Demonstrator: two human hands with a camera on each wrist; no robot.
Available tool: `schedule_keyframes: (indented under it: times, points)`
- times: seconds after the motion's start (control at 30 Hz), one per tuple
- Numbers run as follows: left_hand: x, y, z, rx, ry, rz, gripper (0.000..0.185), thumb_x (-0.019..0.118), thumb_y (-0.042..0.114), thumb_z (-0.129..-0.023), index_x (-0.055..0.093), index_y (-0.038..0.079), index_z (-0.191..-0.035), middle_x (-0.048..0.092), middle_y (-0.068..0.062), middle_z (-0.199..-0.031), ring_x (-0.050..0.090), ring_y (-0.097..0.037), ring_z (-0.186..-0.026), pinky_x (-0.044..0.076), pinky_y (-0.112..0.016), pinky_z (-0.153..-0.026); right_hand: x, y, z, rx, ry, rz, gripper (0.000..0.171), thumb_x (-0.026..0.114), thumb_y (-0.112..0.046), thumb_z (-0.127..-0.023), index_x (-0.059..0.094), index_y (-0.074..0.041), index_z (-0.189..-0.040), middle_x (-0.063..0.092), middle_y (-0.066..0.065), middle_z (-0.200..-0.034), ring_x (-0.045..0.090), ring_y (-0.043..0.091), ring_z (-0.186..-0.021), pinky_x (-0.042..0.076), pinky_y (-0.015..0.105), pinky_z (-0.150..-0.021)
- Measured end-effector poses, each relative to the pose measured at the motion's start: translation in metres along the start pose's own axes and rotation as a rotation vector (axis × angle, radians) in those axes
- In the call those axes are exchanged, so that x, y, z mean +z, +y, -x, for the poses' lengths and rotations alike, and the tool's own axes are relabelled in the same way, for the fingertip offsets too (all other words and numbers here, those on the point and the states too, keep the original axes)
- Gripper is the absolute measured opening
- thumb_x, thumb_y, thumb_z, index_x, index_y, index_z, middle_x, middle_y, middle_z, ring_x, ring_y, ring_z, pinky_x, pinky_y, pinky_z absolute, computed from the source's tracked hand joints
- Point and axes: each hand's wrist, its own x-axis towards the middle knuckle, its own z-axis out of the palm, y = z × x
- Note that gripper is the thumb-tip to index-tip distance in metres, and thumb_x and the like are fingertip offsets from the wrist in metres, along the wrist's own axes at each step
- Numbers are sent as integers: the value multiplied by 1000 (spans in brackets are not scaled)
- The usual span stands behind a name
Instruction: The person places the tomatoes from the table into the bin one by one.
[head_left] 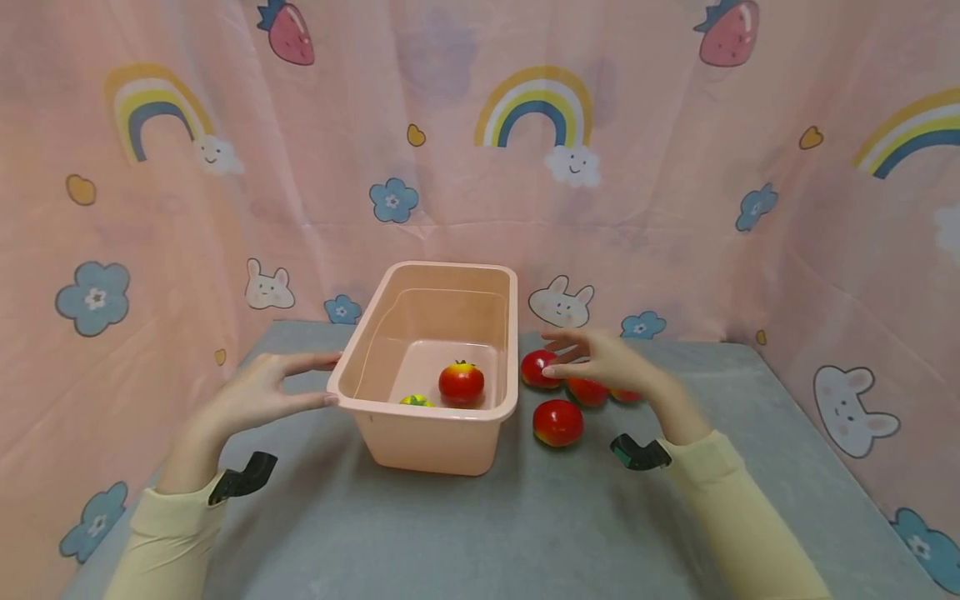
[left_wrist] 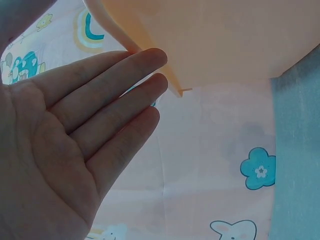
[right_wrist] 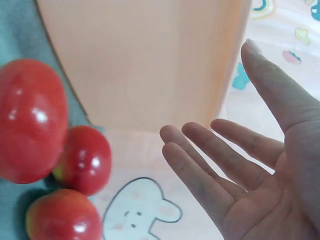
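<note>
Just under your right hand (head_left: 611,362), fingers loose and empty, sits a tomato (head_left: 538,368): grab it gently while your open left hand (head_left: 258,396) steadies the bin (head_left: 420,446).

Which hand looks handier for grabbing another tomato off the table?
Probably the right hand: it hovers open just above the loose tomatoes beside the tub. The left hand is on the tub's far side, fingertips at its rim, away from them.

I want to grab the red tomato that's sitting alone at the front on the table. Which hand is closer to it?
Right. The right hand hovers open just behind the front tomato, over the other tomatoes. The left hand is across the pink tub, touching its left rim.
</note>
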Motion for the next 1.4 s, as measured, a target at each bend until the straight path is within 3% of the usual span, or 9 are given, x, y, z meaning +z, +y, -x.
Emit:
schedule_keyframes:
  times: [0.27, 0.57, 0.77, 0.97, 1.4]
  points:
    - [0, 0, -1, 0, 0, -10, 62, 69, 49, -82, 55, 20, -135, 64, 0, -125, 55, -24, -121, 46, -53, -93, 14, 15, 6, 89, 17, 11, 72, 76, -49, -75, 51, -19, -136, 56, 13, -132, 57, 34, -115, 57, 41, -80]
    - [-1, -1, 1, -12, -1, -11, 62, 69, 50, -82, 54, 21, -135, 63, 1, -127, 55, -22, -122, 45, -52, -95, 24, 31, 11, 77, 4, -20, 67, 74, -38, -81, 50, -8, -136, 56, 15, -132, 54, 37, -119, 56, 42, -83]
    - [0, -1, 1, -15, 0, -16, 63, 69, 51, -82, 55, 21, -135, 63, 1, -127, 55, -23, -122, 45, -53, -95, 32, 45, 19, 88, 9, -38, 68, 73, -42, -80, 51, -9, -135, 57, 14, -132, 57, 36, -115, 56, 41, -83]
    - [0, -1, 1, -23, -1, -22, 63, 68, 52, -82, 55, 22, -135, 62, 1, -127, 55, -23, -122, 45, -52, -95, 41, 53, 28, 107, 30, -55, 67, 77, -36, -78, 51, -10, -135, 58, 13, -130, 57, 35, -116, 55, 40, -84]
    - [0, -1, 0, -12, -5, -1, 61, 68, 49, -83, 55, 21, -135, 63, -1, -126, 55, -25, -122, 44, -54, -95, 52, 65, 32, 131, 38, 17, 70, 76, -45, -75, 54, -10, -132, 57, 10, -130, 51, 30, -119, 52, 46, -89]
